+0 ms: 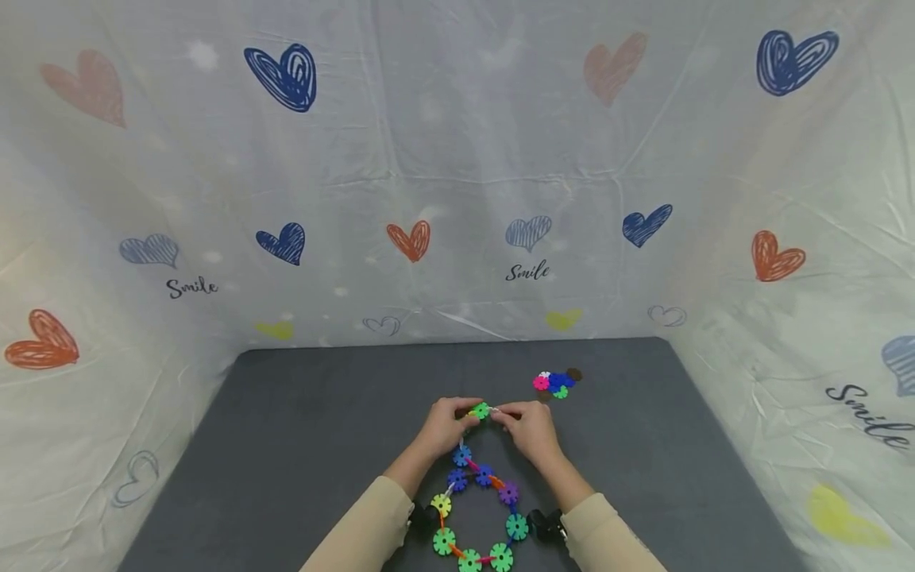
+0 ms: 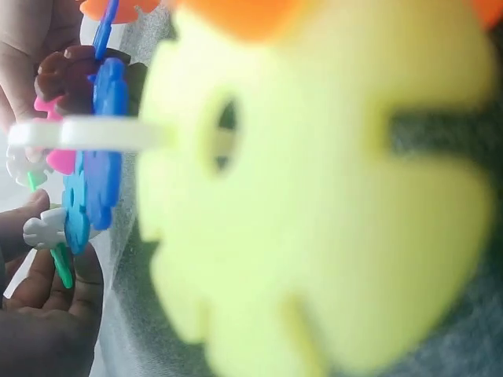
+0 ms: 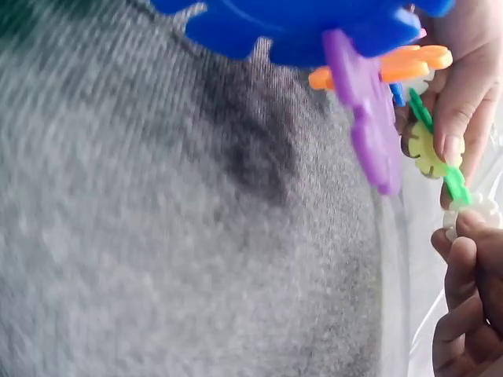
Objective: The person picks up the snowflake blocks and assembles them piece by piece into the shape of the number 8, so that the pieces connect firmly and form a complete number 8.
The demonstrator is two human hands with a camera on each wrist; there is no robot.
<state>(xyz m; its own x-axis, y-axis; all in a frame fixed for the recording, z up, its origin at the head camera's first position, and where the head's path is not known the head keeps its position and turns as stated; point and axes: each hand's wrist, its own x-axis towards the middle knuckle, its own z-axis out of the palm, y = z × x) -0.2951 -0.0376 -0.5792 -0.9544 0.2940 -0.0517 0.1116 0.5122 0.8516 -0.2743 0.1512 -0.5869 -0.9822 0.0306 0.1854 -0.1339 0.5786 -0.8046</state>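
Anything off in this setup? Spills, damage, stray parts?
No spills or damage stand out: the disc chain looks unbroken and the separate discs lie grouped. One oddity: the chain's blurred yellow disc blocks much of the left wrist view.

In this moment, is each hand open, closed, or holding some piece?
Left hand: closed, pinching a yellow disc.
Right hand: closed, pinching a white disc.

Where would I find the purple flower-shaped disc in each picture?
Head: the purple disc is low, right of centre.
Left wrist: I can't see it.
Right wrist: upper right, slanting, crossed by an orange piece.
Landmark in all three: the gray tabletop.
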